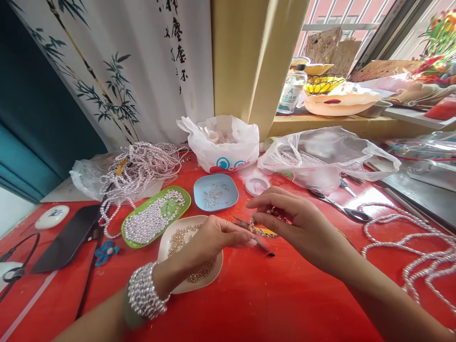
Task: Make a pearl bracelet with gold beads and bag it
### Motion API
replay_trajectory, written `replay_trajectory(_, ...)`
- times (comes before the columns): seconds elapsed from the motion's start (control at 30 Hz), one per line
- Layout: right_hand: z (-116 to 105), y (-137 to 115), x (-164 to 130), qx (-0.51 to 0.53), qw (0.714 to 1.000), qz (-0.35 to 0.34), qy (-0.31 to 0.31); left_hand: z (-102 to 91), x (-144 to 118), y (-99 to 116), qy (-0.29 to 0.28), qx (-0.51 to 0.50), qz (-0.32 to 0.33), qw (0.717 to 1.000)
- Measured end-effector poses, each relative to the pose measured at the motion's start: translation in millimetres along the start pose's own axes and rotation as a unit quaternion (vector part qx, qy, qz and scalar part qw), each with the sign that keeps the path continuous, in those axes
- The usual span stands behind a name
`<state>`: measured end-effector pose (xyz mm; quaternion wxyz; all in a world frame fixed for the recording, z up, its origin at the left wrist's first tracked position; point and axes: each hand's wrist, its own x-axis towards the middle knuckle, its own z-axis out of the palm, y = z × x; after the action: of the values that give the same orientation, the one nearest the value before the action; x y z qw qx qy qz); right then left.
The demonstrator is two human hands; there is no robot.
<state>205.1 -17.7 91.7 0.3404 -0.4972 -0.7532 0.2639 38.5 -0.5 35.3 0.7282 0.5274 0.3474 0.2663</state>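
My left hand point(228, 232) is closed in a pinch above the edge of a cream dish point(218, 270) of gold beads; whatever its fingertips hold is too small to make out. A wide band of pearl beads point(146, 290) circles that wrist. My right hand point(290, 213) hovers just to the right, fingers curved, with a gap between thumb and forefinger. Behind it, partly hidden, is a loop of dark and clear beads point(265, 232) with a yellow piece in it. A slim metal tool with dark ends point(262, 248), perhaps pliers, lies between the hands.
Beyond my hands are a green dish point(188, 194) of pearl beads, a blue dish point(233, 197) of small metal pieces and a round clear case point(257, 185). Pearl strands point(142, 164) heap at left; more point(409, 237) lie right. Scissors point(338, 206) and plastic bags point(228, 147) stand behind.
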Motion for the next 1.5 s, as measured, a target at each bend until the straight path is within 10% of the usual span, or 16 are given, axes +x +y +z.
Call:
replay_trajectory(0.3, 2, 1, -4, -0.106, 0.989, -0.078, -0.069, 0.6, 1, -3, -0.013, -0.020, 0.028, 0.999)
replay_trajectory(0.57, -7, 5, -1, -0.230, 0.956, -0.174, 0.061, -0.2, 2, 0, 0.013, -0.074, 0.048, 0.996)
replay_trajectory(0.73, -6, 3, -2, -0.256, 0.948, -0.177, -0.068, -0.4, 3, -1, -0.023, -0.094, 0.091, 0.991)
replay_trajectory(1.03, -7, 10, -4, -0.185, 0.976, -0.103, -0.056, -5.6, 1, 0, -0.002, -0.092, 0.043, 0.995)
replay_trajectory(1.37, -8, 11, -3, -0.227, 0.964, -0.131, -0.038, -6.0, 1, 3, 0.062, -0.075, 0.109, 0.989)
replay_trajectory(1.5, -4, 13, 0, -0.291, 0.934, -0.195, 0.075, -3.9, -1, 4, 0.067, -0.076, 0.103, 0.989)
